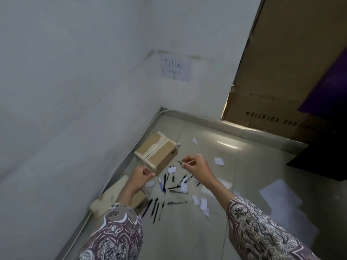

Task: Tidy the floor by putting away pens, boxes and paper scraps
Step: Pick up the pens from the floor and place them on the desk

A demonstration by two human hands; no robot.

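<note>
Two pale walls (84, 76) met in a corner, a handwritten paper sign (175, 70) taped on the far one. A tall cardboard carton (281, 72) leaned at the right, closing that side. The tiled floor (187, 231) stayed open toward the near edge, and a flat white sheet (279, 197) lay at the right.

Along the left skirting sat two wooden boxes: the far box (159, 156) near the corner, the near box (110, 198) partly hidden behind the left forearm. Between them and the open tiles lay scattered black pens (165, 182) with torn paper scraps (203, 203) among and beyond them.

Both hands hung above the mess, apart. The right hand (195, 166) pinched a thin pale stick-like thing (189, 162); I couldn't tell what. The left hand (140, 178) was curled, fingertips together; whether it held anything, I couldn't tell.
</note>
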